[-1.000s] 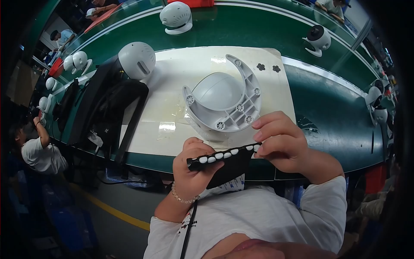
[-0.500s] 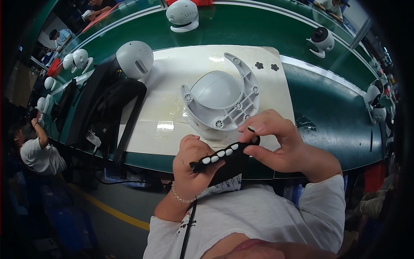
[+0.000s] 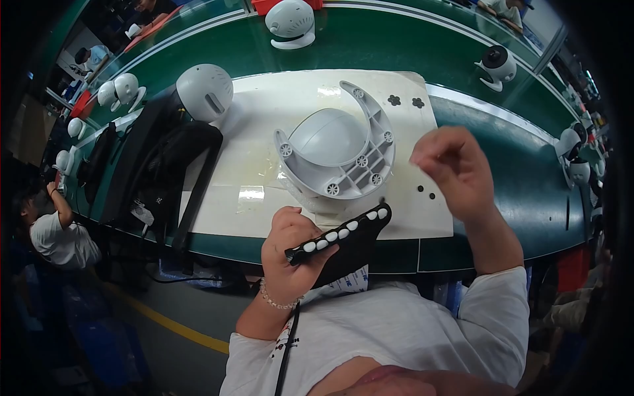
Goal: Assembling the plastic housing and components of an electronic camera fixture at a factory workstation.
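Note:
My left hand (image 3: 290,247) is closed on a bent black sheet (image 3: 371,228) with a row of white oval pads (image 3: 331,236) along its upper edge. The sheet's lower part hangs toward my body. My right hand (image 3: 456,168) is raised over the right side of the board, apart from the sheet. Its fingertips are pinched together; whether something small is between them is hidden. Beyond both hands lies a white crescent-shaped base (image 3: 376,142), its ribbed side with round recesses showing, attached to a rounded white body (image 3: 333,135).
Small black discs (image 3: 421,189) and black flower-shaped pieces (image 3: 394,100) lie on the white board (image 3: 251,165). At left are a white dome-shaped housing (image 3: 206,92) and black bags (image 3: 155,152). More white devices (image 3: 290,25) stand on the green conveyor. Other people (image 3: 59,231) sit farther off.
My right hand has left the black sheet and moved up and to the right. The sheet's right end and the small discs on the board now show. My left hand has barely moved.

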Demonstrator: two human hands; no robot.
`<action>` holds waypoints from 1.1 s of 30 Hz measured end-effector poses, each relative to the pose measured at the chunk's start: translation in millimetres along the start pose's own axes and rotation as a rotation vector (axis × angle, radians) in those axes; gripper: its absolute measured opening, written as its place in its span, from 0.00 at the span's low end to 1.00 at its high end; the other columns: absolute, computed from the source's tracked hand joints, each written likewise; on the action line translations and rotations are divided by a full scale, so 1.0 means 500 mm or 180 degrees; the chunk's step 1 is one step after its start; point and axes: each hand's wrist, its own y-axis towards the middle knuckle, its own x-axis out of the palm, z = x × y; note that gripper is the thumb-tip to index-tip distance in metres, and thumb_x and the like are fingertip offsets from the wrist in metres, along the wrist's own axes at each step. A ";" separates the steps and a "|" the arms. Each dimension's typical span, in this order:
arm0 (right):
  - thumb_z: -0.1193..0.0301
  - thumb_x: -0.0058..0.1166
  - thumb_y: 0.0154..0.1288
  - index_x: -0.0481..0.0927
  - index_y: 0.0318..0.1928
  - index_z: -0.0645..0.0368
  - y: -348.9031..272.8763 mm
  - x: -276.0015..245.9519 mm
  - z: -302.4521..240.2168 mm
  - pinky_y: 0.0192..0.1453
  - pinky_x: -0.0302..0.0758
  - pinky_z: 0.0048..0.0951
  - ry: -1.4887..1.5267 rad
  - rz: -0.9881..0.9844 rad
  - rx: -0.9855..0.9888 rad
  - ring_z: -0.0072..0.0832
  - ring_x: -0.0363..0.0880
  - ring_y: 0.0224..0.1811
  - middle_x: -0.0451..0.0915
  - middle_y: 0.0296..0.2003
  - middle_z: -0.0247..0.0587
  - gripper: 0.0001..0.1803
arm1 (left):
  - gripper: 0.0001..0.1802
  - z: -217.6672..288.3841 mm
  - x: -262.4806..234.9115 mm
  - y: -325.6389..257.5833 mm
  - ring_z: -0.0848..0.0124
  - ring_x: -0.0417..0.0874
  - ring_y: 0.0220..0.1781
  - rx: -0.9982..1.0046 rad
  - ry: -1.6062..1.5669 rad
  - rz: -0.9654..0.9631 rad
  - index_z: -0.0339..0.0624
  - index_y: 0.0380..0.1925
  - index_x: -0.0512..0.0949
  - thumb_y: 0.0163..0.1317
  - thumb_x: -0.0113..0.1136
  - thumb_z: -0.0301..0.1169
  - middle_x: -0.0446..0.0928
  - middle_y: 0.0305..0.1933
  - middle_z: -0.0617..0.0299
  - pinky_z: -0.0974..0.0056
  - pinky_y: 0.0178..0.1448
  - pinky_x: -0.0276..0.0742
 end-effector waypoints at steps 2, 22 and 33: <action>0.77 0.55 0.56 0.71 0.37 0.60 0.013 -0.020 0.006 0.49 0.65 0.25 -0.0627 0.0226 -0.0137 0.24 0.70 0.39 0.73 0.35 0.35 0.09 | 0.12 0.000 -0.002 0.000 0.66 0.71 0.31 -0.0024 -0.0001 -0.0018 0.39 0.20 0.72 0.37 0.68 0.21 0.72 0.24 0.63 0.55 0.51 0.63; 0.75 0.63 0.47 0.76 0.36 0.55 -0.020 0.079 0.007 0.43 0.66 0.32 -0.1299 -0.0491 -0.1775 0.33 0.75 0.43 0.77 0.38 0.36 0.14 | 0.13 0.013 0.012 0.007 0.69 0.71 0.27 -0.0065 0.0128 0.0019 0.40 0.19 0.72 0.37 0.69 0.24 0.71 0.21 0.66 0.55 0.53 0.61; 0.73 0.53 0.49 0.75 0.36 0.52 -0.023 0.085 0.023 0.45 0.67 0.31 -0.2156 -0.0720 -0.2862 0.31 0.77 0.42 0.74 0.34 0.33 0.11 | 0.12 -0.002 0.019 -0.005 0.69 0.71 0.26 -0.0202 0.0007 0.0069 0.39 0.20 0.72 0.38 0.69 0.24 0.69 0.21 0.66 0.54 0.55 0.61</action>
